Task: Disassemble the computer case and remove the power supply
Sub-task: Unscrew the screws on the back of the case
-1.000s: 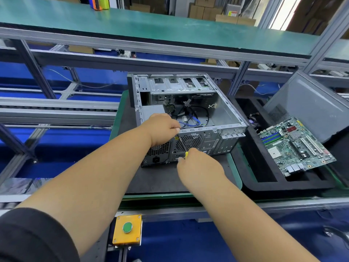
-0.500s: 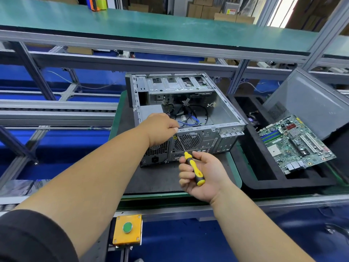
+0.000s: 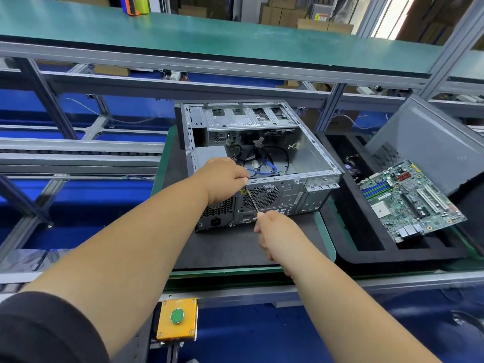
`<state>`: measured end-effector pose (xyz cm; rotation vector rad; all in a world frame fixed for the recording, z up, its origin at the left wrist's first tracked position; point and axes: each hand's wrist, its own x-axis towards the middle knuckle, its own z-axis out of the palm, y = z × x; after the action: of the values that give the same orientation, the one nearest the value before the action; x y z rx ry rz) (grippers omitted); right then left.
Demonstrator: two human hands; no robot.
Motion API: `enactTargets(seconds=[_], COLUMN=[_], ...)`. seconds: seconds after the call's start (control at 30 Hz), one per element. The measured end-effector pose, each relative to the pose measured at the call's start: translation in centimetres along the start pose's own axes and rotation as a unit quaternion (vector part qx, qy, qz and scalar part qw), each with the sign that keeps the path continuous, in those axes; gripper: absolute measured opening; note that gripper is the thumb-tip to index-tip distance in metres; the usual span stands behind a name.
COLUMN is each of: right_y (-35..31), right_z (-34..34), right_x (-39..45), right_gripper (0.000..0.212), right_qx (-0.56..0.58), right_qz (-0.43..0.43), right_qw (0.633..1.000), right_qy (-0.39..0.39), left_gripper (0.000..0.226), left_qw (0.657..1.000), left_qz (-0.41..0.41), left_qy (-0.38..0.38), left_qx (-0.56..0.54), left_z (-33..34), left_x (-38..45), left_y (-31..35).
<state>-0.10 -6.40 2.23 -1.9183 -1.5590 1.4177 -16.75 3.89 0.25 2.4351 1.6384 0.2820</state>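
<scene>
- Since half a second ago, the right hand (image 3: pixel 272 231) is turning back over, so the yellow-and-black handle that was showing in the palm is now hidden under the knuckles; the case and the left hand are staying put.
- The right hand is curling round the handle of the screwdriver (image 3: pixel 251 201), whose thin shaft is running toward 11 o'clock, tip meeting the rear panel near its top edge.
- The left hand (image 3: pixel 225 179) is gripping the top rear edge of the computer case (image 3: pixel 309 163), fingers hooked over the rim, steadying it.
- The case is lying open-side up on the dark mat (image 3: pixel 235 247), its long axis running from 6 toward 12 o'clock, rear panel facing the person.
- The power supply (image 3: pixel 217 213) is sitting in the near-left corner, at about 7 o'clock of the case, its mesh grille and socket facing the person.
- To do this well, the person should probably keep the shaft square to the screw head, press inward while turning, and keep bracing the case.
</scene>
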Motion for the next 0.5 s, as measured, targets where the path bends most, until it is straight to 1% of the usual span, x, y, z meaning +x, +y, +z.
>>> enactTargets(seconds=[0.03, 0.07, 0.1, 0.17, 0.2, 0.27, 0.33, 0.37, 0.4, 0.43, 0.5], right_y=[0.2, 0.3, 0.4, 0.4, 0.2, -0.7, -1.5, -1.8, -1.8, -1.7, -1.2], right_z=[-0.1, 0.0, 0.2, 0.9, 1.3, 2.2, 2.6, 2.7, 2.5, 2.2, 0.9], right_x=[-0.1, -0.3, -0.3, -0.2, -0.1, -0.1, 0.3, 0.3, 0.3, 0.1, -0.1], right_gripper=[0.029, 0.024, 0.019, 0.014, 0.016, 0.028, 0.039, 0.041, 0.04, 0.037, 0.029], right_qx=[-0.124, -0.21, -0.274, -0.358, -0.393, -0.436, -0.439, -0.447, -0.462, -0.489, -0.496], right_qz=[-0.058, -0.097, -0.117, -0.116, -0.104, -0.056, -0.017, -0.005, -0.011, -0.04, -0.118], right_qw=[0.99, 0.971, 0.95, 0.916, 0.901, 0.886, 0.888, 0.886, 0.879, 0.864, 0.856], right_qy=[0.033, 0.065, 0.092, 0.139, 0.149, 0.15, 0.134, 0.125, 0.119, 0.111, 0.08], left_gripper=[0.03, 0.03, 0.03, 0.03, 0.03, 0.03, 0.03, 0.031, 0.031, 0.031, 0.03], left_qw=[1.0, 1.0, 1.0, 1.0, 1.0, 1.0, 1.0, 1.0, 1.0, 1.0, 1.0], left_qz=[0.0, 0.0, 0.0, -0.001, -0.002, 0.0, -0.002, -0.003, -0.003, -0.004, -0.003], left_qy=[-0.001, -0.001, -0.001, -0.002, -0.002, -0.002, -0.003, -0.003, -0.004, -0.006, -0.01], left_qx=[0.001, -0.001, -0.003, -0.005, -0.004, -0.002, -0.004, -0.005, -0.004, -0.003, -0.002], left_z=[0.0, 0.1, 0.1, 0.1, 0.0, 0.0, -0.1, 0.0, 0.0, -0.1, -0.1], left_x=[0.0, 0.0, 0.0, 0.0, 0.0, 0.0, -0.1, -0.1, -0.1, -0.1, -0.1], left_y=[0.0, 0.0, 0.0, 0.0, -0.1, 0.0, 0.0, 0.0, 0.0, 0.0, 0.0])
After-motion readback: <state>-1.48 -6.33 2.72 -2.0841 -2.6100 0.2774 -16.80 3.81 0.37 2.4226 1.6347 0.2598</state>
